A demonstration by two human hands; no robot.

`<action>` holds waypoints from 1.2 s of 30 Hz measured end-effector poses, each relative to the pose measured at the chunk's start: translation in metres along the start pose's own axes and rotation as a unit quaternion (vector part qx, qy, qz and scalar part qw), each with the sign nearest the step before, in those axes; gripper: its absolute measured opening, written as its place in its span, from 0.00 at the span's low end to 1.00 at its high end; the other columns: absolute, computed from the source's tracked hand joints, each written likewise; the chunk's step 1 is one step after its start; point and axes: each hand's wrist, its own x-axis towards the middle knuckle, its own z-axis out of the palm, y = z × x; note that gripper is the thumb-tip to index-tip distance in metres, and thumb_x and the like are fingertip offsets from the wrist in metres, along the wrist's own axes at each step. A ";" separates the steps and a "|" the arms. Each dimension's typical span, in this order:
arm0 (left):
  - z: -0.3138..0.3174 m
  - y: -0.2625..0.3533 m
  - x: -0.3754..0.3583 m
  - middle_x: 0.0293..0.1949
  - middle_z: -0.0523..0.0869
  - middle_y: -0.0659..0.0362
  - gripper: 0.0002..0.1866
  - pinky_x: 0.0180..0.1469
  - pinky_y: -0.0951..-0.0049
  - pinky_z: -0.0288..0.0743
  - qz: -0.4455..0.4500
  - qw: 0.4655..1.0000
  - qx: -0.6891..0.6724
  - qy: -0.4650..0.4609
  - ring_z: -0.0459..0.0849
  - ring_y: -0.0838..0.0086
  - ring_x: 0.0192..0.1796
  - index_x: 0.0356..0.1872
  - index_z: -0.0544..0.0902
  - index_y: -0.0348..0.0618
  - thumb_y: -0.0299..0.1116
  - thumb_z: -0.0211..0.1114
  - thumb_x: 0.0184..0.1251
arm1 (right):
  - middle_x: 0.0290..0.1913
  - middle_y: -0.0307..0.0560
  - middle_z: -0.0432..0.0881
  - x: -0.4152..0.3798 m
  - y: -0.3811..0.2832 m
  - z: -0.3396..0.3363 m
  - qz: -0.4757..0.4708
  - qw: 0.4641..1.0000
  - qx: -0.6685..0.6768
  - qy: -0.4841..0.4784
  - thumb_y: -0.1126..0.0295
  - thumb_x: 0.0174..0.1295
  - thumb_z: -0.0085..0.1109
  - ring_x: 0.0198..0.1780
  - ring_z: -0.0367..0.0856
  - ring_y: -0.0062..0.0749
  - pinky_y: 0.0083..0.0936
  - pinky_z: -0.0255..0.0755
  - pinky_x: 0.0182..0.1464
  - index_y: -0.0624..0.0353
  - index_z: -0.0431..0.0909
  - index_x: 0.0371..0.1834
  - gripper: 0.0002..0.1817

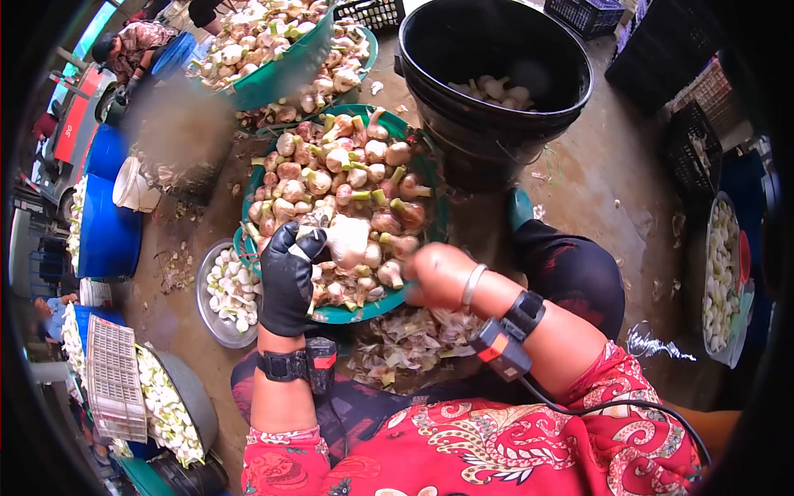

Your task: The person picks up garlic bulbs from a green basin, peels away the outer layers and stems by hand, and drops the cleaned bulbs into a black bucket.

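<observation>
A pale garlic bulb (347,240) is held by the fingers of the gloved left grip (285,285), a green basin (347,315) of garlic (318,182) beneath it, while whether anything is held in the blurred right grip (441,275) nearby cannot be told.

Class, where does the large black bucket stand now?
In the head view, the large black bucket stands at the top, right of centre, beyond and right of the nearest green basin.
</observation>
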 end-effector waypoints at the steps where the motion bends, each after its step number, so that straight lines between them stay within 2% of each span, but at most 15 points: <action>1: 0.006 0.000 -0.001 0.34 0.85 0.60 0.08 0.41 0.75 0.78 0.005 1.000 0.021 -0.003 0.84 0.77 0.36 0.42 0.80 0.35 0.27 0.61 0.65 | 0.34 0.46 0.83 0.004 0.003 0.001 -0.022 0.970 0.201 0.134 0.73 0.51 0.66 0.35 0.81 0.31 0.28 0.77 0.39 0.57 0.83 0.39 0.11; 2: 0.011 -0.002 -0.001 0.35 0.85 0.60 0.09 0.42 0.76 0.78 0.011 0.999 0.042 -0.007 0.84 0.77 0.37 0.43 0.80 0.35 0.26 0.62 0.64 | 0.30 0.40 0.81 0.008 0.005 0.001 -0.042 0.882 0.389 0.263 0.72 0.51 0.70 0.31 0.78 0.22 0.23 0.75 0.35 0.57 0.81 0.41 0.13; 4: 0.019 -0.003 -0.002 0.38 0.85 0.60 0.13 0.46 0.77 0.76 -0.017 1.000 0.017 -0.015 0.82 0.79 0.40 0.46 0.80 0.33 0.24 0.66 0.60 | 0.30 0.32 0.76 0.009 0.004 -0.007 -0.082 0.844 0.420 0.325 0.74 0.50 0.72 0.32 0.71 0.12 0.16 0.71 0.34 0.57 0.81 0.39 0.13; 5: 0.023 -0.004 -0.002 0.38 0.85 0.60 0.14 0.46 0.77 0.76 -0.014 0.999 0.016 -0.025 0.82 0.79 0.40 0.47 0.79 0.33 0.23 0.67 0.60 | 0.28 0.36 0.76 0.011 0.005 -0.008 -0.059 0.834 0.468 0.287 0.71 0.44 0.73 0.31 0.75 0.22 0.23 0.74 0.36 0.55 0.81 0.33 0.13; 12: 0.034 0.002 -0.007 0.37 0.85 0.59 0.16 0.43 0.76 0.76 -0.031 0.993 0.091 -0.071 0.82 0.78 0.38 0.46 0.79 0.31 0.23 0.67 0.57 | 0.26 0.41 0.78 0.013 0.019 -0.014 -0.065 0.894 0.410 0.170 0.72 0.40 0.73 0.30 0.77 0.28 0.28 0.73 0.34 0.57 0.79 0.29 0.13; 16: 0.032 -0.002 -0.009 0.35 0.84 0.57 0.14 0.41 0.74 0.75 0.042 0.972 0.211 -0.095 0.81 0.77 0.36 0.42 0.80 0.31 0.26 0.68 0.56 | 0.26 0.50 0.80 0.009 0.016 -0.020 -0.112 0.924 0.344 0.121 0.73 0.43 0.70 0.30 0.80 0.37 0.32 0.73 0.34 0.59 0.77 0.27 0.10; 20: 0.014 -0.003 -0.002 0.35 0.85 0.58 0.12 0.38 0.77 0.76 -0.054 0.996 0.053 -0.038 0.81 0.79 0.34 0.44 0.80 0.31 0.26 0.63 0.61 | 0.26 0.55 0.78 0.009 0.006 -0.008 -0.210 0.906 0.263 0.258 0.74 0.48 0.60 0.30 0.78 0.48 0.38 0.71 0.34 0.61 0.74 0.24 0.04; 22: -0.004 -0.001 0.004 0.37 0.85 0.58 0.10 0.37 0.75 0.78 0.218 0.889 0.394 -0.084 0.83 0.76 0.35 0.44 0.81 0.33 0.26 0.60 0.64 | 0.25 0.54 0.77 0.004 0.000 -0.011 -0.206 0.897 0.291 0.262 0.75 0.48 0.59 0.29 0.76 0.47 0.37 0.70 0.33 0.61 0.73 0.24 0.05; 23: -0.010 -0.013 0.008 0.38 0.85 0.57 0.12 0.38 0.73 0.79 0.068 0.993 0.089 -0.048 0.84 0.74 0.36 0.46 0.80 0.32 0.28 0.57 0.68 | 0.24 0.53 0.76 0.000 -0.001 -0.013 -0.193 0.887 0.324 0.266 0.75 0.48 0.58 0.27 0.74 0.45 0.37 0.69 0.32 0.61 0.71 0.23 0.05; 24: -0.016 -0.027 0.014 0.39 0.85 0.56 0.13 0.39 0.72 0.81 -0.088 0.970 -0.228 -0.008 0.85 0.72 0.38 0.49 0.79 0.31 0.30 0.54 0.72 | 0.22 0.49 0.72 -0.005 -0.001 -0.017 -0.177 0.882 0.345 0.268 0.76 0.48 0.58 0.24 0.70 0.35 0.31 0.66 0.29 0.62 0.68 0.21 0.07; 27: -0.026 -0.041 0.023 0.40 0.85 0.55 0.16 0.39 0.72 0.82 -0.127 0.948 -0.291 0.033 0.85 0.71 0.38 0.50 0.78 0.32 0.34 0.52 0.73 | 0.19 0.38 0.69 -0.011 0.015 -0.022 -0.147 0.828 0.451 0.297 0.77 0.48 0.57 0.22 0.64 0.19 0.23 0.62 0.24 0.60 0.66 0.18 0.09; 30: -0.023 -0.051 0.021 0.40 0.85 0.57 0.16 0.39 0.72 0.82 -0.010 0.996 -0.089 -0.005 0.85 0.71 0.38 0.49 0.79 0.36 0.38 0.52 0.73 | 0.27 0.37 0.75 -0.024 0.025 -0.043 -0.101 0.711 0.621 0.313 0.80 0.50 0.51 0.24 0.70 0.16 0.15 0.66 0.27 0.59 0.70 0.25 0.04; 32: -0.025 -0.045 0.023 0.46 0.86 0.55 0.19 0.48 0.67 0.80 -0.128 0.961 -0.245 0.023 0.85 0.66 0.47 0.54 0.78 0.37 0.39 0.55 0.71 | 0.28 0.39 0.76 -0.028 0.032 -0.053 -0.097 0.644 0.661 0.373 0.80 0.50 0.50 0.22 0.71 0.18 0.15 0.68 0.25 0.60 0.72 0.32 0.07; 33: -0.024 -0.044 0.023 0.46 0.86 0.55 0.18 0.47 0.69 0.80 -0.142 0.959 -0.243 0.018 0.85 0.67 0.47 0.54 0.78 0.38 0.39 0.54 0.71 | 0.27 0.38 0.76 -0.033 0.032 -0.057 -0.069 0.677 0.638 0.360 0.81 0.50 0.50 0.21 0.69 0.17 0.15 0.68 0.25 0.61 0.75 0.40 0.13; 36: -0.003 -0.035 0.022 0.45 0.86 0.56 0.18 0.44 0.71 0.81 -0.047 0.988 -0.141 -0.030 0.85 0.68 0.45 0.53 0.78 0.38 0.39 0.53 0.72 | 0.27 0.36 0.80 -0.026 0.026 -0.044 -0.037 0.811 0.531 0.241 0.73 0.55 0.59 0.24 0.73 0.16 0.15 0.70 0.28 0.61 0.81 0.34 0.05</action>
